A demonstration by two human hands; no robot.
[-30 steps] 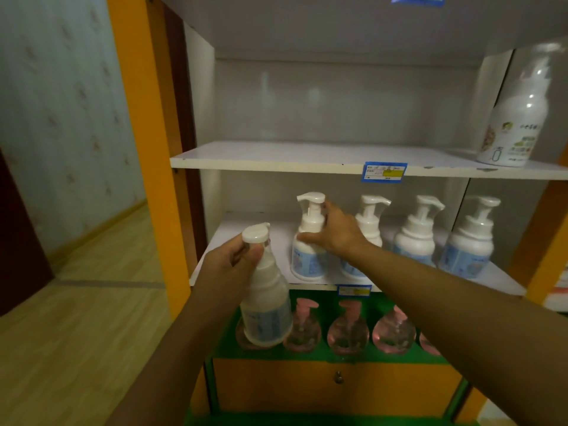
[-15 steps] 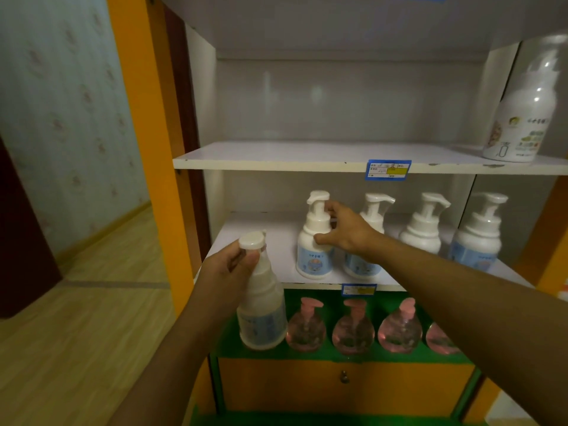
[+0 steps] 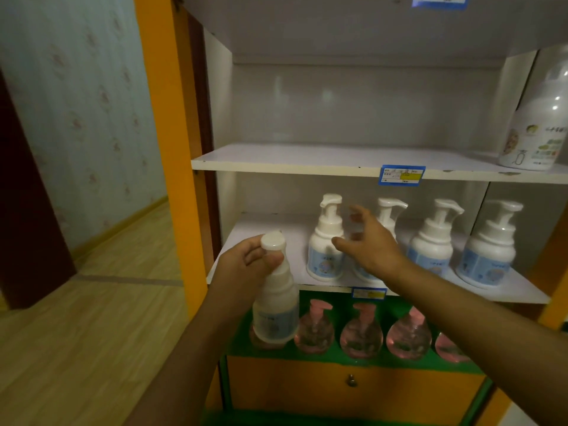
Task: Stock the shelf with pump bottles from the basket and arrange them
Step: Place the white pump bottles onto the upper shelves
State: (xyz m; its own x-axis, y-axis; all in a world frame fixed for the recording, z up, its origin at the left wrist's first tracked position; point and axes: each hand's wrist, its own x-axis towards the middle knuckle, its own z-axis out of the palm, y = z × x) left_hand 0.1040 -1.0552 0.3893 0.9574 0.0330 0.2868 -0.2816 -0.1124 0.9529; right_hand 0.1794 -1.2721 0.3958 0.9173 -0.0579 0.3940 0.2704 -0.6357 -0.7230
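- Here, the step in hand looked like stocking: one white pump bottle was on its way to the shelf while the row already standing there was being tidied.
- The left hand (image 3: 246, 269) sat at about eight o'clock of the frame, its fingers and thumb curled round the neck of the held bottle (image 3: 275, 305), just under the round cap; the bottle hung upright in front of the shelf's front edge, not yet set down.
- The middle shelf (image 3: 270, 229) showed a bare patch at its left end, at about nine o'clock of the standing row, which seemed the likely slot for the held bottle.
- The leftmost shelf bottle (image 3: 326, 241) stood upright, its nozzle turned the other way from the three to its right.
- The right hand (image 3: 368, 244), near frame centre, was blurred, its fingers spread and gripping nothing, just beside that bottle and in front of the second bottle (image 3: 388, 216).
- Two further bottles (image 3: 431, 238) (image 3: 488, 244) stood at about three o'clock, spaced evenly.
- Pink bottles (image 3: 362, 330) lined the green ledge below, at six o'clock.
- The basket was not in view.
- The next move would probably call for lifting the held bottle over the shelf lip, setting it left of the row, and turning its nozzle to match.
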